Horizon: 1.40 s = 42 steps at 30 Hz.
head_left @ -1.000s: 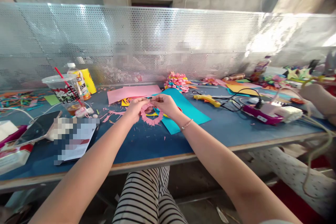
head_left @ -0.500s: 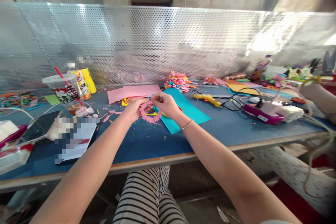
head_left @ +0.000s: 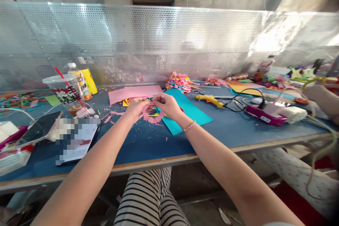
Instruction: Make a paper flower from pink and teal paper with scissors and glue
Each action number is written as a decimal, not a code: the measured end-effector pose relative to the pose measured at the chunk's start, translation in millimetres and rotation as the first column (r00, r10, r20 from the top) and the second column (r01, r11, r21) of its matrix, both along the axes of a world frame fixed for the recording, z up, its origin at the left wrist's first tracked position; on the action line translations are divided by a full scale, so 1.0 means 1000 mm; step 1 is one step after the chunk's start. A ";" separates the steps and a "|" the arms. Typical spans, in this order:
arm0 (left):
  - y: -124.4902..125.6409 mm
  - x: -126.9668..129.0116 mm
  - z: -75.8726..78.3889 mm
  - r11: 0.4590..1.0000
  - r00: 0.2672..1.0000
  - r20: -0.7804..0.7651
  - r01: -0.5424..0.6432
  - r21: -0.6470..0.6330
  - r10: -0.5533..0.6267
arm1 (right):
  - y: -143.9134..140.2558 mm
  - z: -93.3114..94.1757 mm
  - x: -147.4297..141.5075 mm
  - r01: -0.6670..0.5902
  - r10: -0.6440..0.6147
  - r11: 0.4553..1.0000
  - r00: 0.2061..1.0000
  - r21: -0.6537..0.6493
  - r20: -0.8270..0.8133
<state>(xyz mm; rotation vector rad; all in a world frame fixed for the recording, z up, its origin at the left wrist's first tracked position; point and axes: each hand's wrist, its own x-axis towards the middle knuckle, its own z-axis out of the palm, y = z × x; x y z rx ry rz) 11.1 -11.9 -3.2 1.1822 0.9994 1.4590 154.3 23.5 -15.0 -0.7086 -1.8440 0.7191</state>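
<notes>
A fringed pink paper strip (head_left: 153, 118), curved into a loop, hangs between my two hands above the table. My left hand (head_left: 139, 107) pinches it at the upper left. The fingertips of my right hand (head_left: 167, 105) close on it at the top, nearly touching the left fingers. Just where the two sets of fingertips meet is partly hidden. Beneath the right hand lies a blue paper sheet (head_left: 193, 111). Part of a yellow and red thing, its kind hidden by the hand, shows through and beside the loop. Behind the left hand is a pink paper sheet (head_left: 132, 93).
A fringed paper pompom (head_left: 178, 82) stands at the back. To the right are a yellow glue gun (head_left: 209, 100) and a purple power strip (head_left: 265, 114) with cables. Leftward are a plastic cup (head_left: 65, 91), a bottle (head_left: 79, 81) and a tablet (head_left: 78, 141). Another person's arm (head_left: 321, 97) reaches in at far right.
My hands stay at nearly the same spot. The pink paper loop has shifted very slightly and its fringe is turned a little differently.
</notes>
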 end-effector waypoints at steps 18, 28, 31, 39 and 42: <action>0.004 0.001 -0.005 0.997 0.998 0.048 0.030 0.065 -0.033 | 0.000 0.003 0.000 0.044 -0.044 0.999 0.998 -0.005 -0.052; -0.001 0.003 -0.001 0.999 0.996 0.091 0.014 0.039 -0.017 | -0.001 0.001 0.000 0.039 -0.039 0.999 0.999 0.010 -0.032; -0.001 0.003 -0.001 1.000 0.994 0.102 0.022 0.011 -0.023 | -0.003 0.003 0.000 0.053 -0.053 0.998 0.999 0.025 -0.010; 0.001 0.003 -0.002 0.999 0.999 0.048 0.006 0.038 -0.008 | -0.005 0.003 0.000 0.062 -0.063 0.997 0.998 0.040 0.009; 0.004 0.001 -0.006 0.997 1.000 -0.012 -0.002 0.074 0.003 | -0.003 0.002 0.000 0.071 -0.072 0.996 0.997 0.058 0.019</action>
